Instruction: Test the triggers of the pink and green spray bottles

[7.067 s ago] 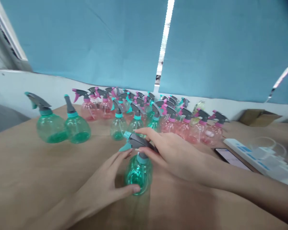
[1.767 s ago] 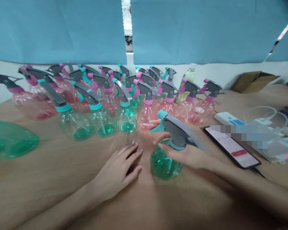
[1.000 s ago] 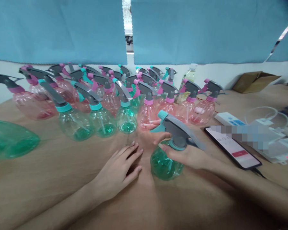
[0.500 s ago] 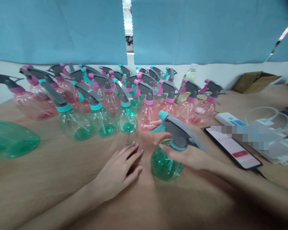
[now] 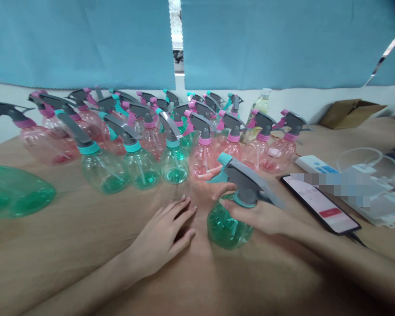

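A green spray bottle (image 5: 228, 226) with a grey and turquoise trigger head stands upright on the wooden table (image 5: 95, 245). My right hand (image 5: 255, 215) is wrapped around it just below the collar, some fingers hidden behind the bottle. To its left, my left hand (image 5: 167, 230) rests palm down on the tabletop, fingers stretched out, touching no bottle. Beyond the hands stand three green spray bottles with turquoise collars, the closest being a clear green one (image 5: 174, 169). Beside these is a pink spray bottle (image 5: 204, 158).
Several more pink and green spray bottles crowd the back. At the left edge sits a green bottle body (image 5: 19, 193). A phone (image 5: 321, 204) and a white power strip (image 5: 319, 166) with cables lie right. Behind are a cardboard box (image 5: 350, 113) and a labelled drink bottle (image 5: 261, 103).
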`<action>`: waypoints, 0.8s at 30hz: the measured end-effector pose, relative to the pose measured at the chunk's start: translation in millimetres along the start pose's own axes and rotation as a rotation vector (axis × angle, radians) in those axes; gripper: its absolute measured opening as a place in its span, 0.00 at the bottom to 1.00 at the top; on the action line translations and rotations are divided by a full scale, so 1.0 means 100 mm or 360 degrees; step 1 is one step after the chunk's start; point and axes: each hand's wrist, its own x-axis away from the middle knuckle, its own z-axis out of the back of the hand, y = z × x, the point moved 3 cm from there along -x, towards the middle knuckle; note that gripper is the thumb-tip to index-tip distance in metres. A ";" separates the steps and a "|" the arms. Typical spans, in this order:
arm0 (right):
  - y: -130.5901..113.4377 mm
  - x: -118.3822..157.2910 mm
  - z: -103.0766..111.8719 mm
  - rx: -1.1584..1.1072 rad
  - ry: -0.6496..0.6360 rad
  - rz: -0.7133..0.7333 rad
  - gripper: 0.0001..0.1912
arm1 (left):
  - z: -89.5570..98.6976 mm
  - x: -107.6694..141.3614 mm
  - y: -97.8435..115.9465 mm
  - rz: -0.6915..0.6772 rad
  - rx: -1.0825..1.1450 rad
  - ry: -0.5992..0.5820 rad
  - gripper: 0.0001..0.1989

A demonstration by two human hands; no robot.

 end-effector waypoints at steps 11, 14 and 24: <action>0.00 -0.01 0.02 0.0039 0.0014 -0.0037 0.17 | -0.02 0.00 -0.01 -0.0004 -0.0008 -0.0009 0.24; -0.02 -0.01 0.01 -0.0034 0.0013 0.0013 0.16 | -0.01 0.00 0.00 -0.0013 -0.0006 -0.0001 0.24; -0.06 -0.02 0.02 0.0002 0.0035 -0.0026 0.14 | -0.01 0.00 0.00 -0.0020 0.0015 0.0007 0.23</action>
